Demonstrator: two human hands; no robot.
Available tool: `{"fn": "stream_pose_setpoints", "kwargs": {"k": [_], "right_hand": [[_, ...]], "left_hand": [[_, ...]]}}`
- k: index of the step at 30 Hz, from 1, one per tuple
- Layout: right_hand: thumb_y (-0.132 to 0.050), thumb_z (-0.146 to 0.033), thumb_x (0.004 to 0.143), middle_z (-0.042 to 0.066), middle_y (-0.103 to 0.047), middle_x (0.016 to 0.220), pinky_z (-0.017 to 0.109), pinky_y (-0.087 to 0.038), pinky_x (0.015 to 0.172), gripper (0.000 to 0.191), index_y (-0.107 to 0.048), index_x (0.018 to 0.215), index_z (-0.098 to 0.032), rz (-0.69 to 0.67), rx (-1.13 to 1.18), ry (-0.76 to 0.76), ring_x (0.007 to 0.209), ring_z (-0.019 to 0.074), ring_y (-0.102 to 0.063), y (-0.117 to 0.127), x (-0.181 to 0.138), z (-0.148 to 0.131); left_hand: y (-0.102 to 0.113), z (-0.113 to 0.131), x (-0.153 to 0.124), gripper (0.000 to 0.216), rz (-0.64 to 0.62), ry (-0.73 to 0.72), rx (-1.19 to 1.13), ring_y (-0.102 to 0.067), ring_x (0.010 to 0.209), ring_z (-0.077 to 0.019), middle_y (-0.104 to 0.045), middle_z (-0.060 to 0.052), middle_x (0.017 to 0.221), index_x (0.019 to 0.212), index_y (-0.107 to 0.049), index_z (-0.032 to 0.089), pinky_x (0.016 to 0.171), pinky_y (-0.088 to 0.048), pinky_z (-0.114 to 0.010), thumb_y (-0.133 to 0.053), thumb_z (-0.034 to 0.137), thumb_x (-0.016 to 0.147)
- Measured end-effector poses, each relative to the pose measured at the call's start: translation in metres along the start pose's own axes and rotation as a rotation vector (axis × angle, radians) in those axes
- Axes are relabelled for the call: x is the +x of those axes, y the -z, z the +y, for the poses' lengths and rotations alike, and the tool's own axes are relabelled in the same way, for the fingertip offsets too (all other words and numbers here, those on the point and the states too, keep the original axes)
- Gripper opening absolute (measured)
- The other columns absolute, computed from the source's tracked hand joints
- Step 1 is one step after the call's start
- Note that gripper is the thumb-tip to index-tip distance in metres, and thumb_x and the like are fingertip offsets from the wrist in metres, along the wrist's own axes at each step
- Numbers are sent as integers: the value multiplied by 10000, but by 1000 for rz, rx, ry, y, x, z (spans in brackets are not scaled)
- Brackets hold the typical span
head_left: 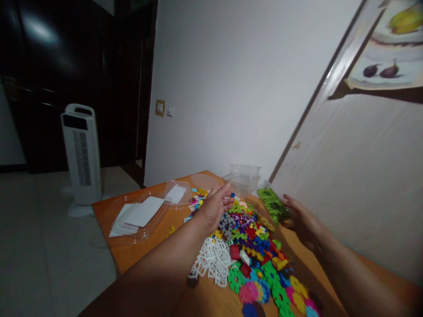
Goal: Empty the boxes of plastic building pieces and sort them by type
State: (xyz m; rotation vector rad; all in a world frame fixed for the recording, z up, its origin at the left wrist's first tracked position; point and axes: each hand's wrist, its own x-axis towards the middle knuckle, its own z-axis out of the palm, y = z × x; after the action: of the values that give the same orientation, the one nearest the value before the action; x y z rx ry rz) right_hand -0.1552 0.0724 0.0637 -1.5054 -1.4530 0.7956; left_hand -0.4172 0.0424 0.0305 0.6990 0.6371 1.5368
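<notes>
My left hand [214, 209] reaches over a pile of colourful plastic building pieces [244, 220], palm turned to the right, with fingers loosely bent and apart. A small blue piece [232, 195] shows just by its fingertips; I see nothing held in the palm. On the right, my right hand [302, 220] has its thumb and fingers at the near end of a clear container of green pieces [272, 204]. That container tilts beside the pile, and the hand partly hides its end. White lattice pieces [213, 262] and green notched discs [236, 279] lie nearer me.
Clear tubs [244, 176] stand stacked at the table's back corner. Clear lids with white cards [143, 213] lie on the left, and a round lid [205, 180] lies behind them. A white tower fan [81, 154] stands on the floor. Walls border the table behind and right.
</notes>
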Motion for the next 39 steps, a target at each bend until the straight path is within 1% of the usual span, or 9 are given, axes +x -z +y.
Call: {"fn": "stream_pose_setpoints", "kwargs": {"k": [4,8,12,16,18,21,24,33,39], "right_hand": [[-498,-554,873,106,-664,1337,361,-592,682,658,-488,1464,-265,-215,233,54,1081,298,-694,-26,-48,-34],[-557,-534,882,92,-710,1256,418,-606,784,606,-534,1429,-276,-306,344,100,1079,305,-696,-53,-74,-55],[-573,-588,902,51,-662,1355,450,-578,901,526,-610,1354,-321,-314,364,122,1189,299,-647,-59,-75,-57],[-616,-605,879,53,-708,1273,454,-530,981,437,-723,1161,-289,-18,180,243,1209,311,-626,-48,-75,-48],[-634,-610,870,67,-744,1172,445,-539,949,453,-724,1154,-269,48,68,306,1126,311,-661,-44,-81,-44],[-662,-603,860,72,-755,1115,405,-574,825,465,-713,1163,-254,46,-45,416,968,281,-700,-47,-92,-39],[-656,-555,888,55,-764,1075,382,-569,790,390,-726,1130,-257,34,-152,535,881,244,-707,-51,-96,-35],[-598,-488,937,19,-766,1141,431,-553,939,319,-739,1156,-303,-47,-204,587,1070,271,-706,-40,-91,-27],[-550,-396,948,20,-774,1066,353,-574,764,360,-650,1283,-310,35,-317,633,932,249,-733,-45,-94,-29]], "left_hand": [[-12,0,-17,616,-205,157,-73,-659,1106,-257,-625,-162,1298,1242,-583,238,1006,-477,-406,-821,517,748],[-20,2,-28,592,-372,215,-177,-676,1114,-293,-700,-157,1205,1242,-605,214,980,-510,-453,-830,467,756],[-20,6,-26,479,-316,208,-203,-694,1079,-303,-739,-148,1112,1109,-673,172,933,-551,-441,-838,436,746],[-18,7,-20,458,-202,132,-225,-706,1041,-288,-742,-128,1096,1075,-670,178,898,-574,-428,-855,409,726],[-18,6,-18,479,-154,90,-222,-712,1014,-280,-740,-118,1096,1082,-658,183,888,-579,-430,-869,396,709],[-18,3,-16,527,-108,47,-206,-715,993,-269,-734,-111,1104,1107,-634,190,884,-579,-427,-887,386,688],[-18,2,-16,568,-92,49,-172,-714,982,-262,-724,-101,1123,1134,-609,206,866,-581,-424,-897,378,675],[-17,5,-18,563,-111,31,-145,-699,999,-244,-718,-80,1078,1119,-589,212,909,-556,-397,-903,320,663],[-14,3,-20,680,-68,18,-43,-692,1013,-258,-709,-86,1111,1199,-541,236,921,-539,-416,-914,344,641]]}}
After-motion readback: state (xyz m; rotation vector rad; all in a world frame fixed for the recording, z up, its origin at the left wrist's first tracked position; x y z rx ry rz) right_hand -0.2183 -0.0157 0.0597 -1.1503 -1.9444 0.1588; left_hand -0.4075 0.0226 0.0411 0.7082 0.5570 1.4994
